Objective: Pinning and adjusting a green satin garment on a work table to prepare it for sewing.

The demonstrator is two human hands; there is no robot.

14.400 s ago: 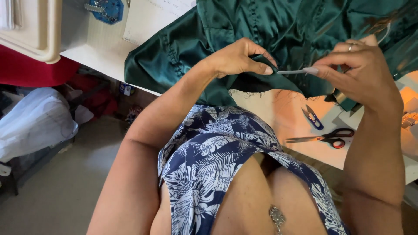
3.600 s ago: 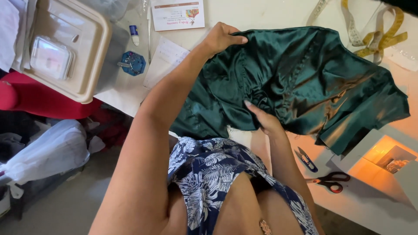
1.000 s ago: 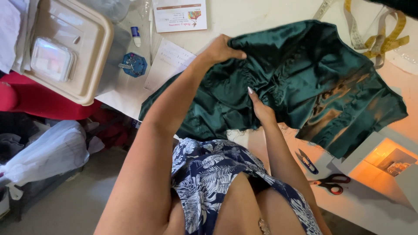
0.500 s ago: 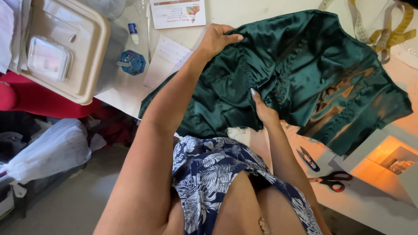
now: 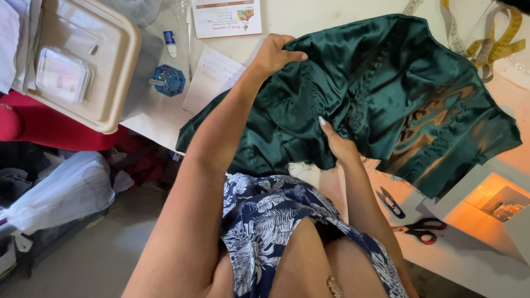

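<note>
A dark green satin garment [image 5: 386,94] lies spread over a white table [image 5: 309,16] in front of me. My left hand [image 5: 276,54] grips the garment's upper left edge, fingers folded over the fabric. My right hand [image 5: 338,144] pinches the gathered fabric near the garment's lower middle, with the fingers tucked into the folds. The lower left part of the cloth hangs off the table edge above my lap, which is covered by blue floral fabric [image 5: 276,221].
Red-handled scissors [image 5: 422,229] and small thread snips [image 5: 391,201] lie at the table's near right. A yellow measuring tape [image 5: 491,47] is at the back right. A beige lidded bin [image 5: 83,60], a blue pin holder [image 5: 168,80], papers [image 5: 212,77] and a white bag [image 5: 61,193] are to the left.
Earlier I held a thin tool at the fabric with both hands. Now the garment is spread on the table; in the last second my left hand lifted its upper edge slightly up and right.
</note>
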